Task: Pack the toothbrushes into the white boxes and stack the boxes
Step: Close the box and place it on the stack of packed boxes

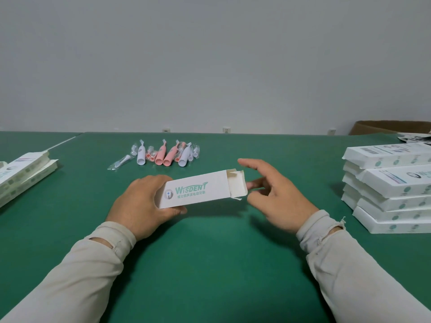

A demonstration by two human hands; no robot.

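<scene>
My left hand (pixel 140 203) grips the closed end of a white box (pixel 200 188) with green "Wisdent" lettering, held just above the green table. Its right end is open, with the flap (pixel 236 185) folded out. My right hand (pixel 277 192) hovers at that open end, fingers spread and loosely bent, one fingertip close to the flap; it holds nothing. Several pink and white toothbrushes (pixel 163 155) with wrapped brush heads lie in a row farther back on the table. A stack of white boxes (pixel 391 187) stands at the right.
The green table (pixel 210 264) fills the lower view. Flat, unfolded white boxes (pixel 23 176) lie at the left edge. A brown carton (pixel 391 127) sits at the far right by the wall.
</scene>
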